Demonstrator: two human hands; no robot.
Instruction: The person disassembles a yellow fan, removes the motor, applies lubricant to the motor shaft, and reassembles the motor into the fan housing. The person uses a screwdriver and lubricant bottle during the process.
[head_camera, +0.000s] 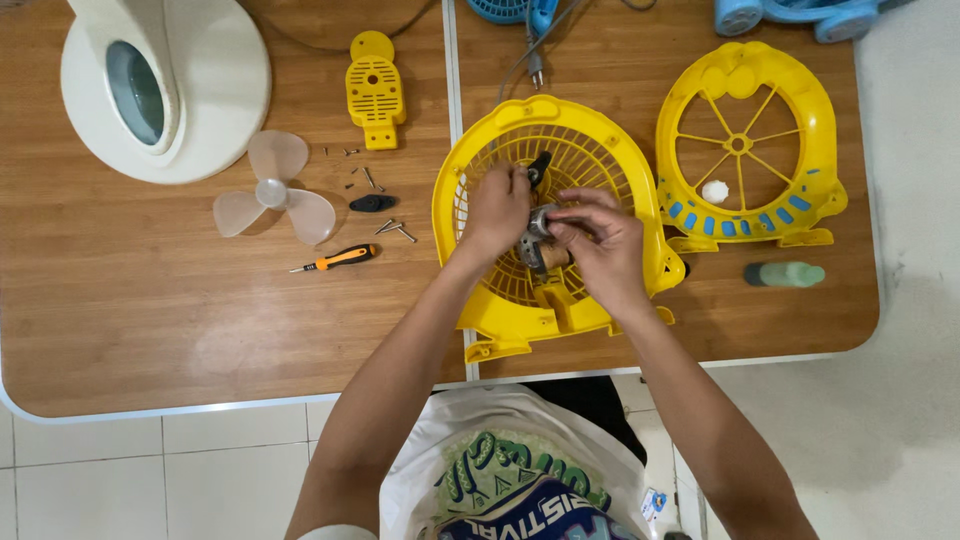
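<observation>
Gripped between both hands: small metal motor (540, 240), at centre of yellow fan housing (480, 190) on wooden table (150, 300). Left hand (497, 212) closes at nine o'clock, right hand (600, 245) pinches at three o'clock; forearms converge from six o'clock. Screwdriver (335, 260), loose screws (395, 229) lie at nine o'clock.

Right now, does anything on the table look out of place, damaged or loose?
Nothing looks broken, but a fan lies in pieces. Loose screws are scattered unboxed beside the clear fan blade. Both hands, left hand and right hand, hold the small motor over the yellow rear grille.
</observation>
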